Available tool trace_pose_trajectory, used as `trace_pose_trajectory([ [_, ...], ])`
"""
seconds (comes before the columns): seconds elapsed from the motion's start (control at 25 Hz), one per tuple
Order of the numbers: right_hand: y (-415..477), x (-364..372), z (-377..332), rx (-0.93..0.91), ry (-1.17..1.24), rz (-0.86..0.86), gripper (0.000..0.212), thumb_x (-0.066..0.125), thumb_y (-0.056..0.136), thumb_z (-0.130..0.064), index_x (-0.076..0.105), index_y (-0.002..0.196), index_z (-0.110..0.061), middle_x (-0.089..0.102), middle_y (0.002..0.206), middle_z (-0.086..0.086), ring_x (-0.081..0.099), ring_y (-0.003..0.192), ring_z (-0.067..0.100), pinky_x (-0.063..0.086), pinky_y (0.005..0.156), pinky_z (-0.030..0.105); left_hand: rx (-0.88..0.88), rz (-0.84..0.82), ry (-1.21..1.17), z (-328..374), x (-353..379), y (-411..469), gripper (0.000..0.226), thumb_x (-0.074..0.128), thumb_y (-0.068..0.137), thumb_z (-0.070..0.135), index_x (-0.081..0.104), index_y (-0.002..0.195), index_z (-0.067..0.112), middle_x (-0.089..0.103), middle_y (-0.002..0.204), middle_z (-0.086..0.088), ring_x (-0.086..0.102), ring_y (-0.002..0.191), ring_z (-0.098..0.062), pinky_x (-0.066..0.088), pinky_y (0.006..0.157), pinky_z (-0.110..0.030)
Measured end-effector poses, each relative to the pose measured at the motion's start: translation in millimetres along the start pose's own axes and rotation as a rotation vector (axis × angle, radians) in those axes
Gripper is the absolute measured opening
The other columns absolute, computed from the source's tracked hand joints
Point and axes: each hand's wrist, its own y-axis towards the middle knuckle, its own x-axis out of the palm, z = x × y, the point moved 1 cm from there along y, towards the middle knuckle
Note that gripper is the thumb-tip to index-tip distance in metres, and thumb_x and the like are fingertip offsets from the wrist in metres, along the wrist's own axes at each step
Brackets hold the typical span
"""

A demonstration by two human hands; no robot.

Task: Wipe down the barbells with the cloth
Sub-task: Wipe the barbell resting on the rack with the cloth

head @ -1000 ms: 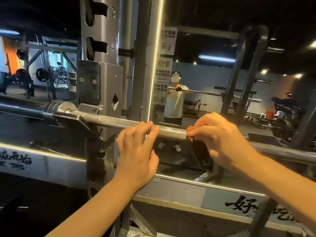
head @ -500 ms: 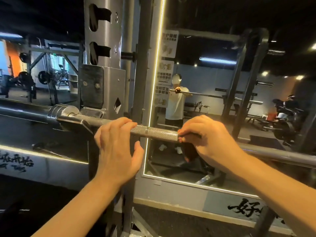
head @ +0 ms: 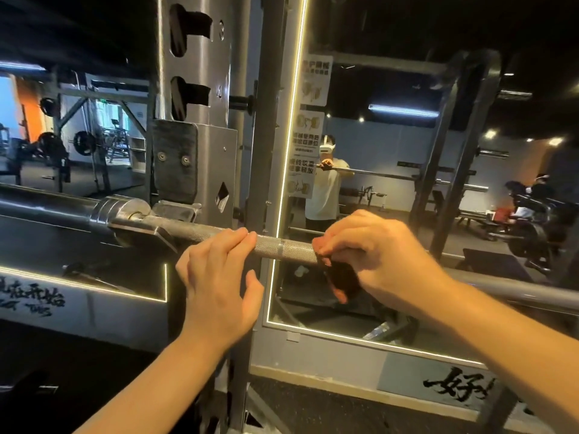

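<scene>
The right hand (head: 376, 255) is closed over the barbell (head: 288, 247) with its fingers curled down and round, pinching a dark reddish cloth (head: 341, 281) against the shaft. One edge of the cloth shows at the fingertips on top of the bar. The rest hangs in a dark fold just under the palm. The bar passes beneath this hand and runs on past the wrist towards the right edge of the view, where it is smooth and grey.

Across a short bare stretch of knurled steel on the thumb side is the left hand (head: 219, 283). Its four fingers are hooked over the top of the shaft. The thumb is held apart below the bar and does not touch it, and this hand holds no cloth.

Beyond the left hand's knuckles the shaft lies in a J-hook (head: 175, 164) with a black pad, bolted to the steel rack upright (head: 203, 57). Just past the hook are the shiny collar (head: 122, 214) and the thick sleeve (head: 47, 205), which reaches the left edge.

Behind both hands stands a wall mirror (head: 391, 145) edged with a lit strip. It reflects a person (head: 326, 189) at a bar.
</scene>
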Motion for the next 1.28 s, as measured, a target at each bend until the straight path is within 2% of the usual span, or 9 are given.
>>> trace_pose_trajectory([
  [0.2,8.1,10.7,-6.0,0.024,-0.013,0.045,0.022,0.079,0.086,-0.007,0.081,0.1,-0.024,0.071,0.103,-0.014,0.062,0.099,0.004,0.056,0.086,0.023,-0.026,0.016,0.0,0.3,5.2,-1.7,0.056,0.055,0.084,0.028,0.056,0.137,0.011,0.054,0.139,-0.008,0.048,0.131,-0.032,0.024,0.11,-0.04],
  [0.36,-0.9,-5.5,6.0,-0.01,-0.001,-0.016,0.024,0.073,0.088,-0.017,0.074,0.104,-0.035,0.069,0.106,-0.02,0.065,0.104,0.005,0.057,0.089,0.024,-0.026,0.005,0.003,-0.1,4.1,-1.8,0.058,0.054,0.084,0.029,0.052,0.139,0.013,0.053,0.141,-0.009,0.047,0.132,-0.033,0.029,0.107,-0.047],
  [0.44,-12.9,-16.8,11.7,-0.01,-0.052,0.014,0.031,0.076,0.085,-0.015,0.07,0.104,-0.038,0.066,0.104,-0.024,0.066,0.101,0.004,0.059,0.086,0.025,-0.024,0.008,0.0,-1.5,5.2,-3.0,0.06,0.054,0.083,0.028,0.049,0.141,0.014,0.051,0.142,-0.009,0.045,0.134,-0.032,0.03,0.106,-0.048],
  [0.64,26.4,26.6,-17.1,0.033,0.024,0.017,0.02,0.076,0.089,-0.01,0.08,0.102,-0.024,0.071,0.103,-0.012,0.061,0.1,0.007,0.054,0.087,0.023,-0.047,0.011,0.012,2.7,9.9,-5.7,0.062,0.054,0.083,0.026,0.048,0.143,0.013,0.051,0.143,-0.012,0.044,0.136,-0.034,0.026,0.108,-0.045],
  [0.8,-20.7,-9.1,10.6,0.009,0.016,0.037,0.021,0.069,0.087,-0.024,0.076,0.106,-0.029,0.072,0.106,-0.015,0.065,0.105,0.004,0.059,0.086,0.026,-0.054,-0.005,0.029,0.8,5.0,-6.5,0.063,0.053,0.083,0.028,0.05,0.143,0.012,0.049,0.145,-0.01,0.043,0.136,-0.033,0.026,0.109,-0.046],
  [0.88,-34.3,-15.8,10.5,0.029,-0.038,0.091,0.023,0.068,0.085,-0.022,0.074,0.105,-0.032,0.07,0.105,-0.018,0.064,0.105,0.003,0.061,0.084,0.029,-0.069,-0.019,0.014,4.2,6.0,-6.8,0.065,0.053,0.082,0.028,0.048,0.145,0.013,0.047,0.146,-0.009,0.041,0.138,-0.032,0.026,0.11,-0.046],
  [1.0,-1.0,12.5,-11.5,0.059,-0.005,0.109,0.02,0.074,0.088,-0.014,0.078,0.103,-0.026,0.069,0.104,-0.013,0.061,0.104,0.009,0.059,0.088,0.036,-0.087,-0.036,0.02,4.2,8.2,-9.5,0.067,0.053,0.081,0.027,0.045,0.146,0.013,0.045,0.148,-0.01,0.041,0.138,-0.034,0.029,0.11,-0.051],
  [1.12,30.8,37.6,-38.1,0.076,0.007,0.03,0.026,0.076,0.088,-0.01,0.077,0.111,-0.021,0.069,0.112,-0.006,0.053,0.11,0.013,0.052,0.095,0.039,-0.09,-0.085,0.048,-4.3,5.1,-12.5,0.068,0.049,0.083,0.03,0.044,0.148,0.01,0.043,0.149,-0.014,0.04,0.14,-0.038,0.032,0.111,-0.06],
  [1.28,0.5,23.9,-27.7,0.132,-0.059,0.049,0.034,0.078,0.089,-0.015,0.074,0.121,-0.027,0.067,0.122,-0.009,0.048,0.115,0.013,0.052,0.098,0.039,-0.165,-0.114,0.017,15.9,0.5,-3.8,0.07,0.052,0.079,0.034,0.045,0.145,0.01,0.042,0.146,-0.013,0.039,0.138,-0.038,0.031,0.11,-0.064],
])
